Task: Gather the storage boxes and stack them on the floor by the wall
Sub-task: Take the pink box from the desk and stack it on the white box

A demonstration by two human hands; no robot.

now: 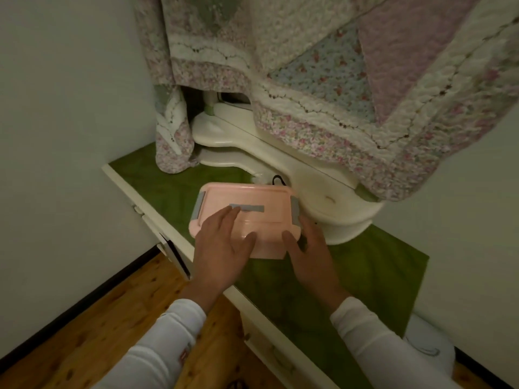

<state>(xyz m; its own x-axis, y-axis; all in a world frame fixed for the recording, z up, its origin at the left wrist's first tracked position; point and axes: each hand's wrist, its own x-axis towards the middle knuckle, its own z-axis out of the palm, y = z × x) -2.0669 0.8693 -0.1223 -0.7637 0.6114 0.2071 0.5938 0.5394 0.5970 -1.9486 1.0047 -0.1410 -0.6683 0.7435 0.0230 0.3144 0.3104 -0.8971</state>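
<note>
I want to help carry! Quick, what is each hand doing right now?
Left hand: open, fingers flat on the pink box lid.
Right hand: holds the pink box's right edge, thumb on top.

Cream stand (323, 175) blocks behind the box (252, 197); floor (98, 327) open left.

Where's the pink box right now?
In the head view's middle, the pink box sits on the green cloth in front of the cream stand, left hand on its lid, right hand gripping its right corner.
</note>
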